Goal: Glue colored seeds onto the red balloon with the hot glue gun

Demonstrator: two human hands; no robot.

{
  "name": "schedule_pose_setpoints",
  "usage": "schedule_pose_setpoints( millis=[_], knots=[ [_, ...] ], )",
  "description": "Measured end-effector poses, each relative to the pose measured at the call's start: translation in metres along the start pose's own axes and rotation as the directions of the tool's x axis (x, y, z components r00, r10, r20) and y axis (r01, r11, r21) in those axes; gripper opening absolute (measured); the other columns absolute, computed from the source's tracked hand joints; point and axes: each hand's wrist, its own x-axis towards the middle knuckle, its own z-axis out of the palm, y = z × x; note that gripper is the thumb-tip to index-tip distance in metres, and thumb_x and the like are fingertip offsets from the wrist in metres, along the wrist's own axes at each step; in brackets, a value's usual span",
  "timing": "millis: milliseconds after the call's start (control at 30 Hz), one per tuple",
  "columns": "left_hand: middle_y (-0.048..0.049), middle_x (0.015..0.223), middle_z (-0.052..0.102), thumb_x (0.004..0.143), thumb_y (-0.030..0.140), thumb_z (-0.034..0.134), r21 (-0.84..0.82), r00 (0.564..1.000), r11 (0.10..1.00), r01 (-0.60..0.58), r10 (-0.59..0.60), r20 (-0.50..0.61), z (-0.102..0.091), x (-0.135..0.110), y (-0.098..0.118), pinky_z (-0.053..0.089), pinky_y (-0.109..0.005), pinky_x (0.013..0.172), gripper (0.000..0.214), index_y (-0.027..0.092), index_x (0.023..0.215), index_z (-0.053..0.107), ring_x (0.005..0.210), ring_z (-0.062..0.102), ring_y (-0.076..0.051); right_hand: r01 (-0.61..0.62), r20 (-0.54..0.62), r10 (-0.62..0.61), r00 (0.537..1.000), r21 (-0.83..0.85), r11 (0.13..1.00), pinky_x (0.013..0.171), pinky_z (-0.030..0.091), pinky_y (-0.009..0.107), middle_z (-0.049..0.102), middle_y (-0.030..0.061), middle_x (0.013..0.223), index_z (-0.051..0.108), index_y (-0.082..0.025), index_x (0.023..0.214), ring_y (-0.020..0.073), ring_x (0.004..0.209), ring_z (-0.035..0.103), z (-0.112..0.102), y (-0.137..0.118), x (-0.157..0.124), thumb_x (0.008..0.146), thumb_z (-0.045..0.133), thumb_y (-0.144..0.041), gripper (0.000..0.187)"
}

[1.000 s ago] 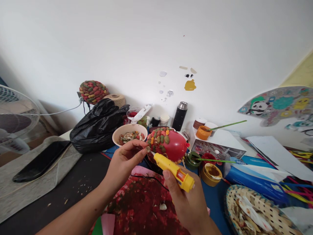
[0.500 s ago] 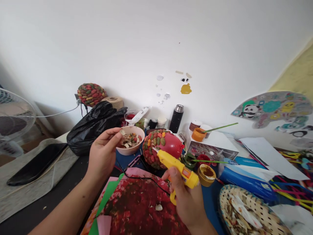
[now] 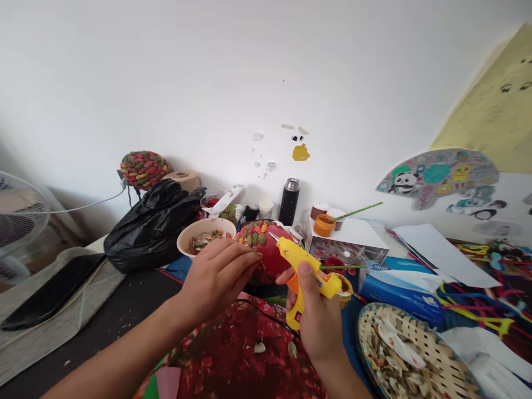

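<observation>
My right hand [image 3: 318,310] grips a yellow hot glue gun [image 3: 310,271], its metal nozzle pointing up and left at a red balloon [image 3: 278,238]. Rows of green, orange and red painted shells [image 3: 255,238] cover the balloon's left part. My left hand [image 3: 224,271] is closed, palm down, at the balloon's near left side. Only a pale edge of the shell shows at its fingertips; whether it touches the balloon is hidden. Behind that hand stands a pale pink bowl [image 3: 183,241] of painted shells. Two loose shells lie on the red-stained sheet [image 3: 233,354] below.
A woven basket [image 3: 453,349] of shells stands front right. Paint jars [image 3: 324,225], a black flask [image 3: 290,202] and a blue packet [image 3: 403,293] crowd the back and right. Leftward are a black plastic bag [image 3: 153,233] and a fan [image 3: 25,210]. The gun's cord crosses the sheet.
My left hand has moved right, from beside the bowl to the balloon, turning palm down. The glue gun has tilted more upright near the balloon. The view has swung slightly right.
</observation>
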Motion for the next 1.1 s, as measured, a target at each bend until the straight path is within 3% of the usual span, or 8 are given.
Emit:
schedule_pose_setpoints(
  millis=[100,267,500,1100],
  knots=[
    [-0.006,0.096,0.083,0.106,0.015,0.065,0.112,0.997,0.992,-0.057,0.051,0.055,0.006,-0.001,-0.001,0.052,-0.038,0.08,0.016,0.022,0.117,0.076,0.083,0.072,-0.023,0.012,0.003,-0.012,1.0,0.014,1.0,0.044,0.04,0.023,0.053,-0.0017,0.049,0.079,-0.017,0.073,0.0125,0.043,0.052,0.0,0.002,-0.001,0.095,0.064,-0.088,0.076],
    [-0.0053,0.094,0.08,0.109,0.018,0.062,0.155,0.992,0.987,-0.047,0.029,0.119,0.01,-0.005,0.0,0.049,-0.037,0.078,0.019,0.024,0.119,0.077,0.081,0.071,-0.022,0.014,0.001,-0.014,1.0,0.027,1.0,0.043,0.038,0.023,0.053,-0.0023,0.051,0.081,-0.017,0.074,0.0123,0.045,0.05,0.002,0.004,-0.003,0.097,0.065,-0.084,0.073],
    [-0.0067,0.094,0.079,0.111,0.02,0.059,0.222,0.991,0.973,-0.062,0.033,0.129,0.013,-0.001,0.0,0.047,-0.038,0.076,0.019,0.023,0.116,0.077,0.082,0.07,-0.024,0.107,0.035,-0.106,0.994,-0.012,0.994,0.04,0.035,0.025,0.053,-0.0016,0.049,0.083,-0.019,0.074,0.0139,0.043,0.047,0.004,0.008,-0.003,0.1,0.061,-0.082,0.072],
    [-0.0055,0.081,0.07,0.114,0.017,0.051,0.311,0.981,0.943,-0.115,0.058,0.187,0.01,0.013,0.003,0.039,-0.04,0.072,0.024,0.02,0.1,0.072,0.076,0.06,-0.027,0.17,0.11,-0.169,0.979,-0.005,0.985,0.04,0.034,0.024,0.05,-0.0025,0.053,0.086,-0.019,0.08,0.0123,0.044,0.045,0.004,0.005,-0.003,0.106,0.061,-0.074,0.067]
  ],
)
